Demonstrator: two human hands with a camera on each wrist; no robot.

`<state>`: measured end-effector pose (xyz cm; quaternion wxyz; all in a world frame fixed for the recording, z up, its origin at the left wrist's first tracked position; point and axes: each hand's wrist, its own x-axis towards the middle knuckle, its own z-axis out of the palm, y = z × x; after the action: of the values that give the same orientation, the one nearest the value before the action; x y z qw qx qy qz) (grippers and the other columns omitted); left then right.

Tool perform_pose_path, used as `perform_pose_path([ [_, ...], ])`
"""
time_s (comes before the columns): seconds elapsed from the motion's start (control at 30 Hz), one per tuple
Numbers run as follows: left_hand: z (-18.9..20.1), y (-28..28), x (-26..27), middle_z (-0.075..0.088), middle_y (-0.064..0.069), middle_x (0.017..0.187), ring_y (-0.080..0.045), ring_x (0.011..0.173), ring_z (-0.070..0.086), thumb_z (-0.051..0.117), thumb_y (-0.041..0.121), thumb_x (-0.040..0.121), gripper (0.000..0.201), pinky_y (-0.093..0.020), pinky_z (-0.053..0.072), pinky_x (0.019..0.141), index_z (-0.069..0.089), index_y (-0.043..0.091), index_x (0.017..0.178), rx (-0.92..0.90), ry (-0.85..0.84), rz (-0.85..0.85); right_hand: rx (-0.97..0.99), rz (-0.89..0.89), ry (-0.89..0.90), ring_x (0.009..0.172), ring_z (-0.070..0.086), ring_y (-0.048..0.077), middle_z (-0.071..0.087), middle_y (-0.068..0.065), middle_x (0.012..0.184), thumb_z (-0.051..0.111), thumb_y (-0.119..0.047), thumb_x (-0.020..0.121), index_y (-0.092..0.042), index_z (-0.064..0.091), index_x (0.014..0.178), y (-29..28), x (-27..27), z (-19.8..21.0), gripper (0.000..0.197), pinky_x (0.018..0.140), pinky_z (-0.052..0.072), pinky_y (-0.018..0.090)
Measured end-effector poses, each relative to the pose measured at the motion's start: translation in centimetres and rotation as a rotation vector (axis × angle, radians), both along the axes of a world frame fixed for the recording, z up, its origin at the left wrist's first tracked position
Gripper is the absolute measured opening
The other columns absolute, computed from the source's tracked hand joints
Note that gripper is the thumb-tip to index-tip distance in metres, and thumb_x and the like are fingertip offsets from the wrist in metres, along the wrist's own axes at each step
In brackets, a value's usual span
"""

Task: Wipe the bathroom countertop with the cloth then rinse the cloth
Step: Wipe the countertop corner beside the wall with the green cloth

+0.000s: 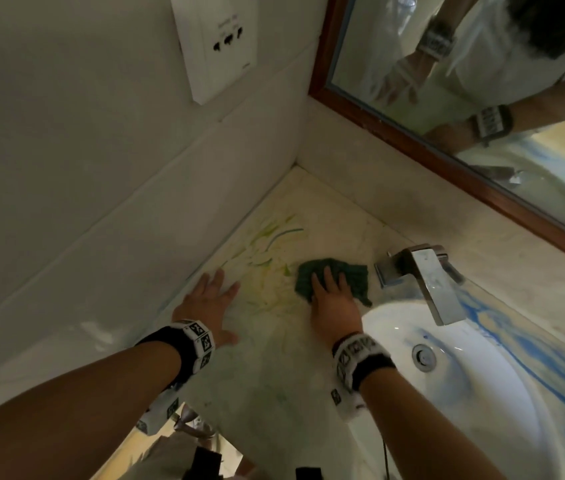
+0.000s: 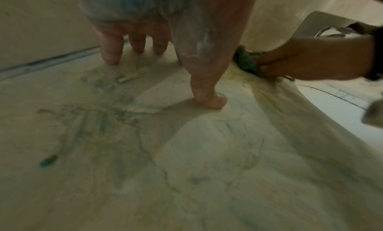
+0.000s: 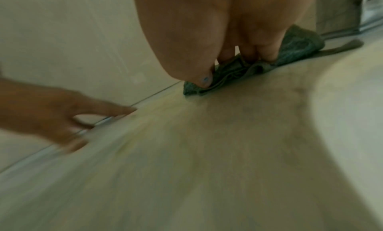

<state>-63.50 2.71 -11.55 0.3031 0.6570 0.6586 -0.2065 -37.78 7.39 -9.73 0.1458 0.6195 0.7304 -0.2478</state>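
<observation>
We had our right hand (image 1: 334, 299) pressed down on the green cloth (image 1: 340, 271), fingers laid fairly straight over it and the thumb tucked at its near edge, the cloth bunched on the countertop (image 1: 274, 358) just left of the faucet (image 1: 426, 278) and beside the sink (image 1: 447, 393) rim. Our left hand (image 1: 208, 299) lay spread and flat on the counter near the wall, fingers apart, holding nothing, only bracing. The yellow-green smears (image 1: 267, 251) sat between the hands and ran back toward the corner, so we judged the wiping far from finished. To do it well, we thought, the cloth should be kept flat under the whole palm and drawn in overlapping strokes from the corner toward the basin, so the mess would not be pushed against the wall joint. The head view alone showed how far the smears reached and the blue streaks in the sink. The left wrist view showed fainter teal marks (image 2: 99, 119) near that hand. The right wrist view, blurred, showed the cloth's folds (image 3: 238, 74) bunching under the fingertips.
</observation>
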Motion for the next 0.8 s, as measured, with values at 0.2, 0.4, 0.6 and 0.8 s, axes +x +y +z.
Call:
perform_pose_path([
  [0.2,0.2,0.0,0.0,-0.030,0.004,0.158,-0.023,0.148,-0.018,0.068,0.066,0.075,0.114,-0.049,0.015,0.120,-0.015,0.043,0.151,-0.009,-0.016,0.008,-0.009,0.085,0.000,0.149,-0.002,0.032,-0.001,0.002,0.163,0.031,-0.025,0.103,-0.026,0.012,0.155,-5.7,1.1,-0.5,0.056,0.120,0.008,0.042],
  [0.4,0.3,-0.1,0.1,-0.029,0.005,0.158,-0.023,0.148,-0.018,0.068,0.065,0.076,0.113,-0.048,0.014,0.120,-0.013,0.043,0.151,-0.006,-0.016,0.014,-0.015,0.013,-0.036,0.149,-0.005,0.028,-0.004,-0.003,0.163,0.031,-0.022,0.101,-0.031,0.008,0.155,3.3,0.3,-0.3,0.060,0.119,0.014,0.044],
  [0.6,0.3,-0.1,0.2,-0.030,0.005,0.157,-0.023,0.148,-0.019,0.068,0.065,0.076,0.112,-0.048,0.012,0.121,-0.013,0.043,0.151,-0.013,-0.016,0.016,-0.023,-0.058,-0.037,0.149,-0.003,0.033,-0.004,0.001,0.163,0.031,-0.022,0.101,-0.027,0.008,0.156,7.2,-1.3,-1.1,0.059,0.120,0.008,0.043],
  [0.8,0.2,-0.1,0.2,-0.030,0.004,0.158,-0.024,0.148,-0.018,0.068,0.065,0.076,0.113,-0.049,0.014,0.120,-0.013,0.043,0.151,-0.016,-0.016,0.008,0.034,-0.036,0.018,0.149,-0.001,0.031,0.000,0.002,0.163,0.032,-0.023,0.101,-0.026,0.012,0.155,-1.9,0.7,-1.2,0.058,0.119,0.012,0.044],
])
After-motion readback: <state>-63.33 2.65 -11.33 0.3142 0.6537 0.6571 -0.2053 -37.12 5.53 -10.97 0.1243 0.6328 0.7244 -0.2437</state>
